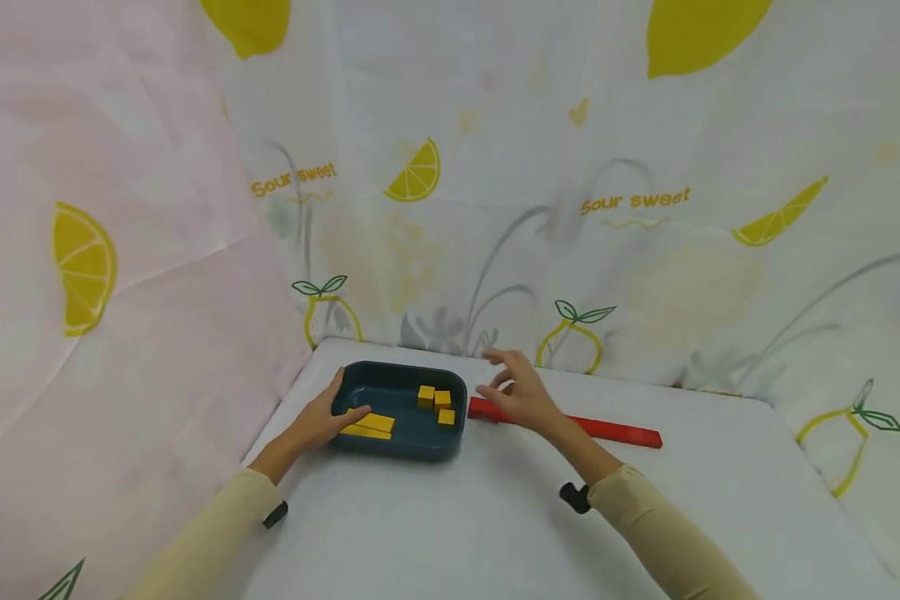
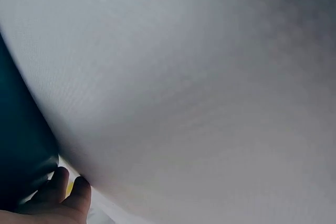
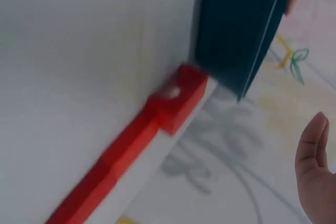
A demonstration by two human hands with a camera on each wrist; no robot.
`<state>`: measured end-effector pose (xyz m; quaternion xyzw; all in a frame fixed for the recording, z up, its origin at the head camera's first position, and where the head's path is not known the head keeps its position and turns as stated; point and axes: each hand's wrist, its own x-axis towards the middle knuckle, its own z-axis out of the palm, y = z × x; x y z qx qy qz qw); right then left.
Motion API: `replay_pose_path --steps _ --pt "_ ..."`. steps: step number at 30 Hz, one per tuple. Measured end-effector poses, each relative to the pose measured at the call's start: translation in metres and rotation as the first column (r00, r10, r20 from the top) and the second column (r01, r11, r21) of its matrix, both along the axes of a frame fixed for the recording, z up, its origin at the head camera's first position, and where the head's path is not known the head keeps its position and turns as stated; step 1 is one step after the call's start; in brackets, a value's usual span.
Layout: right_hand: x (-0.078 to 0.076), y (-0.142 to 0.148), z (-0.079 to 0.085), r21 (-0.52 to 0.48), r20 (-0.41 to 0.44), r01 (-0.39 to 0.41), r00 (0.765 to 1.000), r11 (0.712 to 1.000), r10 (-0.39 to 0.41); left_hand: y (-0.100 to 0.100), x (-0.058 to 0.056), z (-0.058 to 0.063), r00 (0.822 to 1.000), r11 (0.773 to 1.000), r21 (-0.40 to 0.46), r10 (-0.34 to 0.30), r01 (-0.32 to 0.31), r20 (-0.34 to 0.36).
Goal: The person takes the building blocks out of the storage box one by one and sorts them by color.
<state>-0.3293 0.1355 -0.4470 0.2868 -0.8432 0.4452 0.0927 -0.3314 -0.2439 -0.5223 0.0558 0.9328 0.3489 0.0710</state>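
Note:
A dark teal tray stands on the white table with several small yellow cubes at its right side. Long yellow blocks lie at its left end. My left hand grips the tray's left end, thumb over the rim; the left wrist view shows fingertips beside the outer wall. To the tray's right runs a row of red blocks, its near end close to the tray wall. Above that end hangs my right hand, thumb and fingers apart, holding nothing.
The white tablecloth reaches a patterned backdrop with lemon prints close behind the tray and red row. Another pink-tinted cloth rises along the left edge of the table. Dark camera mounts sit at both wrists.

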Motion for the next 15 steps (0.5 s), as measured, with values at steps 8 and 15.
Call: replay_pose_path --steps 8,15 --pt "-0.006 -0.109 -0.046 -0.031 0.17 -0.128 0.977 0.991 0.132 -0.008 -0.006 0.004 1.0 0.999 -0.027 -0.021 0.021 0.005" --pt "-0.013 -0.144 -0.062 0.199 0.264 -0.094 0.964 0.975 0.039 -0.002 -0.005 -0.004 1.0 1.0 0.008 -0.02 0.02 0.011"
